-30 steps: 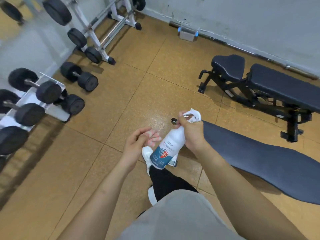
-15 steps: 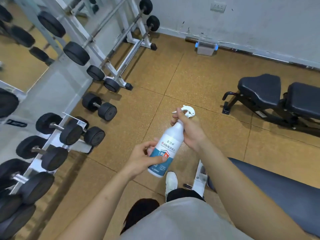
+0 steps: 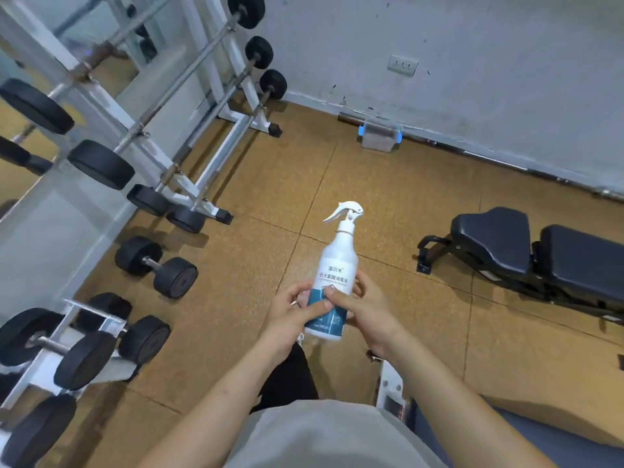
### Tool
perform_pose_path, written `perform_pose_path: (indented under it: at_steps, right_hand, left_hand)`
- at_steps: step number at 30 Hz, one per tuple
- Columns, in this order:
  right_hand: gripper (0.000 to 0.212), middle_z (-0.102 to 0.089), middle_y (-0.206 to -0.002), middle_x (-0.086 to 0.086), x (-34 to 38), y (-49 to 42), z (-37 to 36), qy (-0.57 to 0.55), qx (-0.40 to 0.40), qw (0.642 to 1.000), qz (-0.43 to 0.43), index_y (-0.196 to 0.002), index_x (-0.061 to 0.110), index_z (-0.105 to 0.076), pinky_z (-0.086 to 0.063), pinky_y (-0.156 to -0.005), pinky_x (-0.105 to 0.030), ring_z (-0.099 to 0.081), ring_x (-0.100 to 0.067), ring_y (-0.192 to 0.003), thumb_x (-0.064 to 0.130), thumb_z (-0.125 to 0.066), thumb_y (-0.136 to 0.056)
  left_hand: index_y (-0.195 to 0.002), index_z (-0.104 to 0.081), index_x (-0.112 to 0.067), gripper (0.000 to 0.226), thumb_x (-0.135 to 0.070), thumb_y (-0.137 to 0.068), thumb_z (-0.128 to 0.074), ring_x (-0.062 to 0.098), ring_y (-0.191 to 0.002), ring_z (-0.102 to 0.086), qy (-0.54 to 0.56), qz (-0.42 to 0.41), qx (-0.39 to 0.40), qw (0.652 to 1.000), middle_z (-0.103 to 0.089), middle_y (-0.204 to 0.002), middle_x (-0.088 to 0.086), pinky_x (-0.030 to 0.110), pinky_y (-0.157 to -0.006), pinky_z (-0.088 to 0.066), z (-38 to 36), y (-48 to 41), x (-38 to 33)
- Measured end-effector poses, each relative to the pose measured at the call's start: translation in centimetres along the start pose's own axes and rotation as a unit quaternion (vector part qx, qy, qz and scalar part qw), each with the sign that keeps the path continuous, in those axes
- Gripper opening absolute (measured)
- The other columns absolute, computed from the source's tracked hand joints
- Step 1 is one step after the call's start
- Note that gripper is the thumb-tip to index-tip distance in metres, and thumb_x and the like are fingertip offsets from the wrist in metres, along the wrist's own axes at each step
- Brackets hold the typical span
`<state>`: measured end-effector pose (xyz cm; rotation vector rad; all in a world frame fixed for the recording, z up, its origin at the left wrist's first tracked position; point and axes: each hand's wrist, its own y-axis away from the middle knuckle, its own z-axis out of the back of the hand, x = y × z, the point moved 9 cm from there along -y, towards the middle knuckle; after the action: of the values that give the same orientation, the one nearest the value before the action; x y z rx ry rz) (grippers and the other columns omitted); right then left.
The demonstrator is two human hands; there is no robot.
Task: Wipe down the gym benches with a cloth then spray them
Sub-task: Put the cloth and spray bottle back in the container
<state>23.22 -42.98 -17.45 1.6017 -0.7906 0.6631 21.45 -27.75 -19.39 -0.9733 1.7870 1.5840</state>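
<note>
While we stand over the tan floor (image 3: 388,204), we hold the spray bottle (image 3: 332,275) upright in front of us with both hands. Our left hand (image 3: 290,314) wraps the lower body of the bottle from the left, its fingers (image 3: 315,307) curled onto the blue label. Our right hand (image 3: 366,309) grips from the right, thumb laid across the front of the label and touching the left thumb, the other fingers closed around the back. The white trigger head (image 3: 344,211) stands at the top, free of both hands, its nozzle pointing left.

Off to the right, well apart from the bottle, a black padded gym bench (image 3: 540,251) sits on the floor near the grey wall (image 3: 472,62). A second dark bench pad (image 3: 553,440) shows at the lower right, beside our right forearm. On the left, a white rack (image 3: 216,136) carries barbells, a loose dumbbell (image 3: 157,266) lies on the floor beside it, and more dumbbells rest on a low rack (image 3: 77,346) at the lower left. A small grey device with blue lights (image 3: 378,135) sits against the wall.
</note>
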Motion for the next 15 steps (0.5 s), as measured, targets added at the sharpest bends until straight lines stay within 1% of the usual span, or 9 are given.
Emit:
perform_pose_path:
  at_steps: [2,4,5,7,9,10,12,13,15]
  right_hand:
    - [0.053,-0.074,-0.116,-0.004,2.6,-3.0,-0.2,0.006,-0.039,0.999,0.014,-0.128,0.021,-0.061,-0.061,-0.075,-0.034,-0.074,-0.021,-0.101,0.01,-0.083,-0.081]
    - [0.054,-0.075,-0.115,-0.003,5.7,-5.9,-0.3,0.008,-0.051,0.998,0.018,-0.128,0.021,-0.062,-0.059,-0.075,-0.032,-0.074,-0.02,-0.101,0.009,-0.083,-0.08]
    - [0.055,-0.075,-0.115,-0.003,7.3,-7.3,-0.3,0.006,-0.051,0.998,0.02,-0.128,0.021,-0.062,-0.059,-0.078,-0.034,-0.073,-0.021,-0.102,0.008,-0.083,-0.079]
    - [0.056,-0.075,-0.115,-0.001,10.3,-10.3,-0.2,0.007,-0.054,0.998,0.027,-0.127,0.022,-0.062,-0.059,-0.082,-0.035,-0.073,-0.021,-0.103,0.007,-0.083,-0.078]
    - [0.055,-0.075,-0.114,-0.001,12.9,-13.0,0.3,0.002,-0.062,0.998,0.029,-0.126,0.022,-0.063,-0.058,-0.082,-0.035,-0.073,-0.021,-0.103,0.006,-0.083,-0.078]
    - [0.054,-0.076,-0.114,-0.002,14.0,-14.3,0.7,-0.011,-0.07,0.997,0.029,-0.126,0.022,-0.063,-0.058,-0.08,-0.035,-0.073,-0.021,-0.103,0.005,-0.082,-0.078]
    - [0.053,-0.076,-0.115,-0.003,15.8,-17.0,1.9,-0.043,-0.096,0.994,0.029,-0.125,0.021,-0.062,-0.058,-0.079,-0.035,-0.073,-0.022,-0.102,0.001,-0.08,-0.079]
    - [0.054,-0.075,-0.115,-0.003,16.5,-18.3,2.6,-0.057,-0.112,0.992,0.029,-0.126,0.021,-0.062,-0.059,-0.079,-0.035,-0.073,-0.022,-0.102,0.0,-0.08,-0.079]
    - [0.058,-0.074,-0.117,-0.006,17.8,-21.3,4.6,-0.078,-0.147,0.986,0.032,-0.128,0.018,-0.061,-0.059,-0.079,-0.035,-0.073,-0.023,-0.103,-0.001,-0.081,-0.078]
  left_hand:
    - [-0.113,-0.069,-0.016,0.051,-0.011,-0.068,-0.094,0.019,-0.091,-0.076,-0.025,0.001,0.026,0.999,-0.076,-0.108,0.011,0.03,-0.075,-0.062,-0.4,-3.5,-2.9]
    - [-0.108,-0.069,-0.023,0.039,-0.007,-0.077,-0.087,0.01,-0.088,-0.076,-0.04,0.003,0.05,0.998,-0.077,-0.102,0.001,0.024,-0.072,-0.06,-0.6,-6.8,-5.8]
    - [-0.108,-0.07,-0.023,0.033,-0.009,-0.082,-0.083,0.01,-0.088,-0.076,-0.045,0.001,0.061,0.997,-0.078,-0.099,-0.002,0.023,-0.073,-0.059,-0.6,-8.5,-7.2]
    - [-0.111,-0.073,-0.02,0.019,-0.018,-0.093,-0.073,0.018,-0.091,-0.073,-0.06,0.002,0.082,0.995,-0.078,-0.1,-0.002,0.029,-0.077,-0.057,-0.5,-12.1,-10.4]
    - [-0.115,-0.074,-0.016,0.019,-0.019,-0.097,-0.068,0.024,-0.092,-0.068,-0.077,0.004,0.087,0.993,-0.076,-0.106,0.005,0.034,-0.076,-0.055,-0.3,-16.0,-13.2]
    - [-0.115,-0.073,-0.016,0.02,-0.014,-0.095,-0.069,0.025,-0.094,-0.068,-0.085,-0.001,0.078,0.993,-0.075,-0.11,0.008,0.033,-0.075,-0.057,-0.1,-17.8,-14.8]
    - [-0.116,-0.071,-0.016,0.033,-0.001,-0.087,-0.075,0.023,-0.099,-0.07,-0.099,-0.02,0.046,0.994,-0.073,-0.113,0.011,0.033,-0.08,-0.061,0.1,-21.5,-18.0]
    - [-0.117,-0.07,-0.015,0.04,0.004,-0.083,-0.076,0.018,-0.099,-0.071,-0.104,-0.031,0.04,0.993,-0.073,-0.111,0.009,0.031,-0.082,-0.061,0.0,-23.1,-19.5]
    - [-0.119,-0.066,-0.011,0.046,0.013,-0.08,-0.075,-0.001,-0.085,-0.071,-0.12,-0.048,0.038,0.991,-0.072,-0.103,0.002,0.017,-0.073,-0.058,-0.9,-26.6,-22.3]
